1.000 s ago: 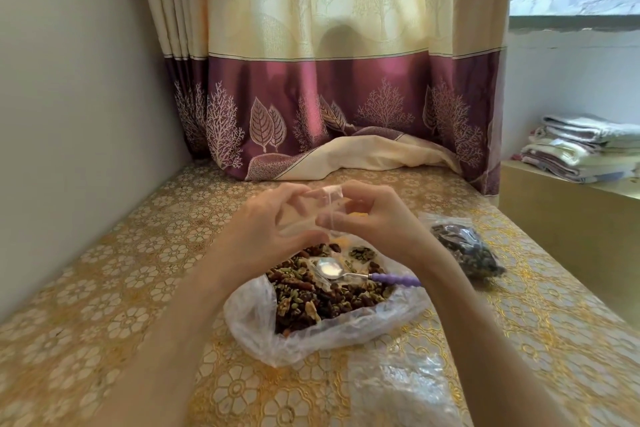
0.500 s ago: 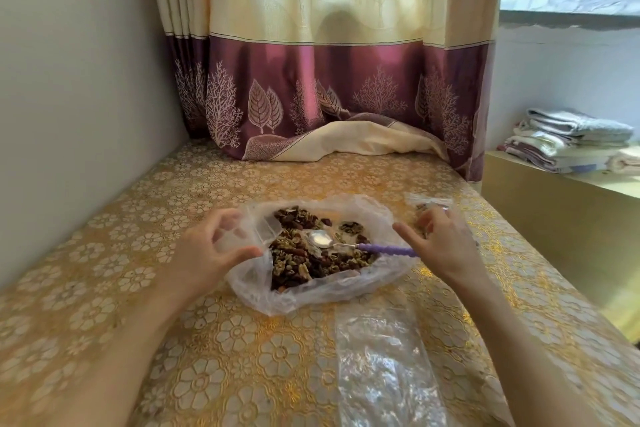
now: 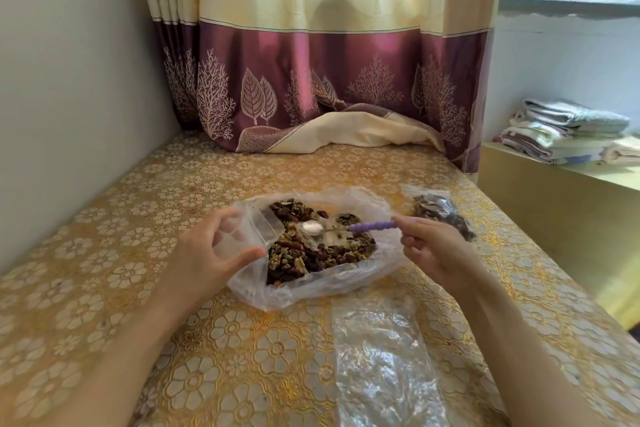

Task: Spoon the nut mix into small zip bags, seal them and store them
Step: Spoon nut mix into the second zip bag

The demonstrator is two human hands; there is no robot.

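One spoon [image 3: 346,227] lying left-right, bowl left, right hand [image 3: 433,246] at handle

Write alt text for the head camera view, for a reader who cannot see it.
A person's left hand holds a small clear zip bag beside an open plastic bag of nut mix, while the right hand pinches the purple handle of a spoon lying on the nuts. A filled bag lies to the right on the gold floral tablecloth.

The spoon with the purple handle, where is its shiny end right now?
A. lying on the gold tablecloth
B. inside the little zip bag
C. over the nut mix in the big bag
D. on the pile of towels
C: the spoon has its bowl above the nut mix in the big open bag.
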